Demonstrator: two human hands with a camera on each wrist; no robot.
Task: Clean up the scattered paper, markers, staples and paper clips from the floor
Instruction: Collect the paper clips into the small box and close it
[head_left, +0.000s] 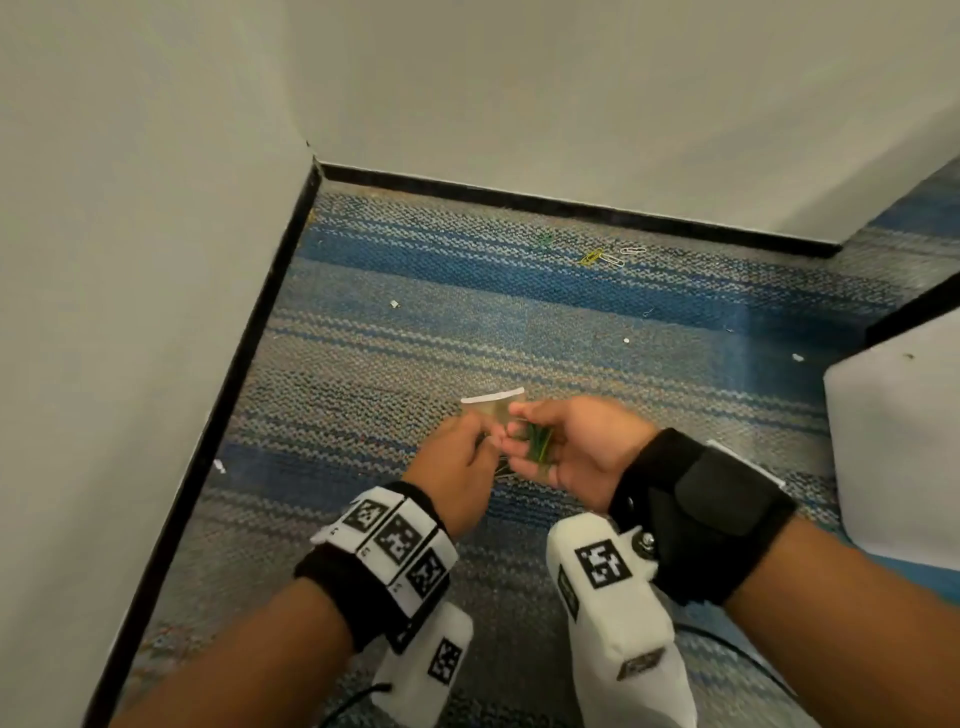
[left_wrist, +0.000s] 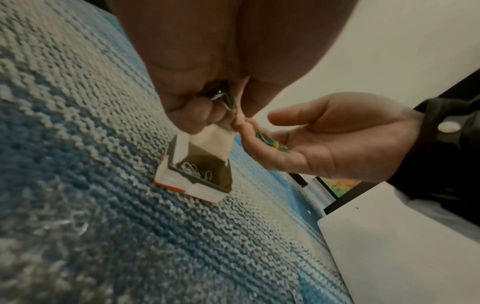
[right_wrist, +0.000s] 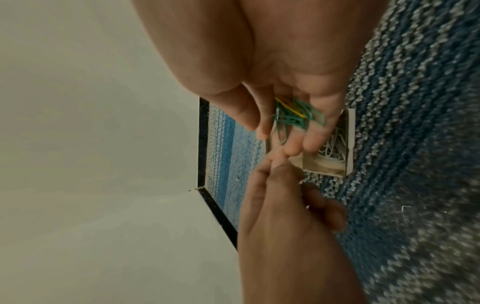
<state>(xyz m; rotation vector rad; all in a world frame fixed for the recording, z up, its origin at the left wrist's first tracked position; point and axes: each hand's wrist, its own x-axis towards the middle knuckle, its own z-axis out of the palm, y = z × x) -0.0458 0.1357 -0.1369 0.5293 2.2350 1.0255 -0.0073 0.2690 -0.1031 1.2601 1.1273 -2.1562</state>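
Observation:
A small open cardboard box lies on the striped carpet with several white paper clips inside. Just above it, my right hand is palm up, and a bunch of green and yellow paper clips rests on its relaxed fingers. My left hand curls round several silver paper clips, its fingertips meeting the right fingertips.
Loose yellow, white and green clips lie near the far skirting. A staple and white scraps dot the carpet. A white sheet lies at right. Walls close in left and behind.

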